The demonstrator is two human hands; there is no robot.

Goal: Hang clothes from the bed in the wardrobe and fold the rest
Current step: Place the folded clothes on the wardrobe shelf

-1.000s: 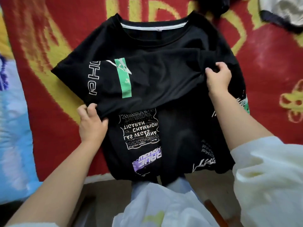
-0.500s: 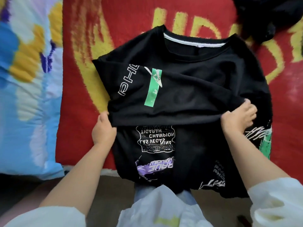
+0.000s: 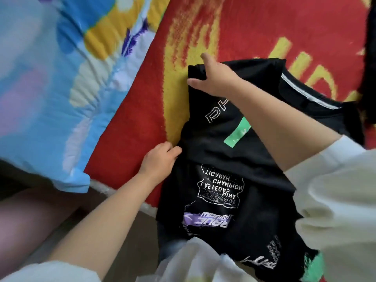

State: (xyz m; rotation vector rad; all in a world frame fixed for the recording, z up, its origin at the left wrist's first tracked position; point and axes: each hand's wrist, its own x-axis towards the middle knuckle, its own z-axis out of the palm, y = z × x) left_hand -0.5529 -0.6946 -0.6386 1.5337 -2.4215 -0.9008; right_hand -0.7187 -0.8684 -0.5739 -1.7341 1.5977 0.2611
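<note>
A: Entry, folding stage. Black T-shirt [image 3: 230, 151] lies on the red-and-yellow blanket [image 3: 138, 127] near the bed's edge, printed side up, collar toward the upper right. A panel is already doubled over the body; its lower edge crosses just above the white "LAS VEGAS CHAMPION" print.

B: Hands?

A: Right hand [image 3: 215, 78] has crossed over to the far left corner of the shirt. Thumb and fingers are spread, with the corner of the cloth between them; it looks like a grip on that corner, though how firmly the cloth is pinched I cannot tell. Left hand [image 3: 158, 161] sits at the shirt's left edge, lower down, where the folded panel ends. Fingers curled in against the cloth, tips tucked at or under the edge; whether they pinch it or only press it is hidden.

B: Step in hand?

A: Judged: a lengthwise fold of the left side. Both hands are stationed along the same edge, which suits carrying it across toward the middle.

B: What does the next move call for?

A: Lifting both points of that edge together so the strip stays straight, laying it over the green stripe, then smoothing. The hem hangs off the bed toward the person, so it may drag and skew the fold.

B: Surroundings?

A: Blue floral quilt [image 3: 50, 88] at left, just beside the blanket. Dark clothing [image 3: 369, 64] at the right margin, too cropped to identify
</note>
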